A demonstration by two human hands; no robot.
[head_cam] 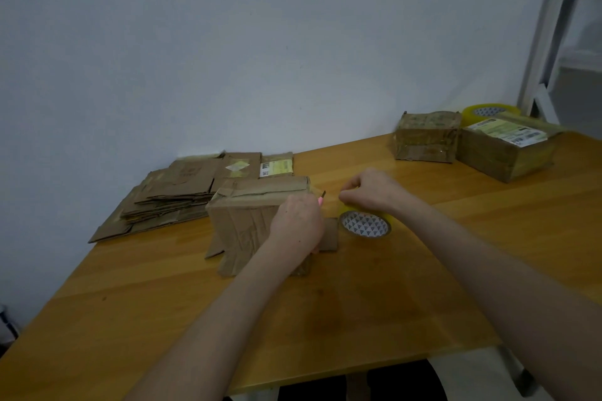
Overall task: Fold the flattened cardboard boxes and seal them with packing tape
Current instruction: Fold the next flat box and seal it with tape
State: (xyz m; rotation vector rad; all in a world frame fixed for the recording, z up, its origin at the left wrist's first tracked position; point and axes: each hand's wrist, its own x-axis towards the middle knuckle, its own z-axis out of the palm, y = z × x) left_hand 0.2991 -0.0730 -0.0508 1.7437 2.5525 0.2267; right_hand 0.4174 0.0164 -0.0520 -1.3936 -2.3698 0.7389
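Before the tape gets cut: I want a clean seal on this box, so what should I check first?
1. Brown cardboard box stands on the wooden table: ok.
2. Left hand holds the pink-handled cutter and rests against the box: ok.
3. Right hand has a grip on the yellow packing tape roll: ok.
4. Tape strip taut between roll and box: cannot tell, too faint.
5. Box's near flaps closed: not ok, they splay onto the table.
6. Fingers clear of the blade: cannot tell.
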